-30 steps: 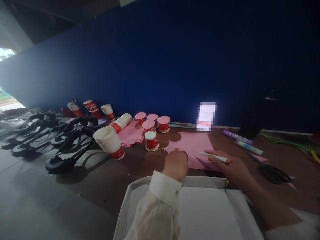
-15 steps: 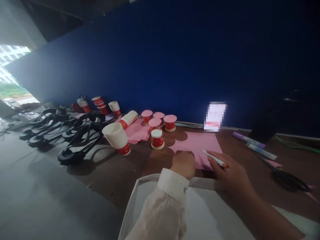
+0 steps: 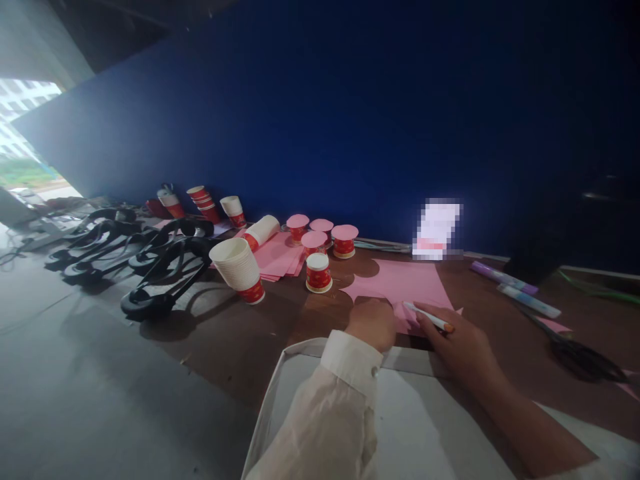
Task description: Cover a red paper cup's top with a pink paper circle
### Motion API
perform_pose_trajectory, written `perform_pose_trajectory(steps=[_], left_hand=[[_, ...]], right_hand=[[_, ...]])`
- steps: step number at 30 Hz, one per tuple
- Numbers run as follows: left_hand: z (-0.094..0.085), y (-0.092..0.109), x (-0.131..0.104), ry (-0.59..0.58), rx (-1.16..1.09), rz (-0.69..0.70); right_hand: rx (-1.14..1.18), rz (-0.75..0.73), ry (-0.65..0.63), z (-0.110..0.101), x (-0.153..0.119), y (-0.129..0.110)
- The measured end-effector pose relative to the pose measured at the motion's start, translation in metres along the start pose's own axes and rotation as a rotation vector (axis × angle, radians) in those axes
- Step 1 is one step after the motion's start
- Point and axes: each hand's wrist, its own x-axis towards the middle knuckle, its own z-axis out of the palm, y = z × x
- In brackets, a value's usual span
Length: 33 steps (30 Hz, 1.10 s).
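Observation:
A pink paper sheet [image 3: 415, 280] with rounded notches cut in its left side lies on the brown tabletop. My right hand [image 3: 457, 340] grips a slim white marker [image 3: 429, 317] with an orange end, its pale tip over the sheet's front part. Beside it, my left hand [image 3: 373, 323] is closed and rests at the sheet's near left edge; its fingertips are hidden. A short red cup piece with a white top [image 3: 319, 273] stands left of the sheet. Behind it are several similar red pieces topped with pink discs [image 3: 345, 233].
Leftward are a stack of paper cups [image 3: 237, 267], a lying cup stack [image 3: 263, 232] on pink sheets [image 3: 277, 260], and black headset-like items [image 3: 165, 287]. Rightward lie purple [image 3: 503, 277] and pale blue [image 3: 530, 300] markers and black scissors [image 3: 585, 357]. A blurred bright screen [image 3: 436, 230] stands behind; a white box [image 3: 295, 373] is in front.
The view has shifted slightly, moving most of the table's contents a little right and up. My right hand still holds the marker over the sheet, and my left hand stays at its edge.

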Motion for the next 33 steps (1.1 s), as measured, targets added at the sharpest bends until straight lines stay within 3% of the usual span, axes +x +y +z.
perform_pose_trajectory(steps=[19, 33], left_hand=[[0.013, -0.010, 0.008, 0.053, -0.027, 0.081], [0.007, -0.006, 0.005, 0.028, 0.019, 0.084]], right_hand=[[-0.011, -0.016, 0.009, -0.002, 0.001, -0.005], [-0.061, -0.043, -0.070, 0.000, 0.002, 0.001]])
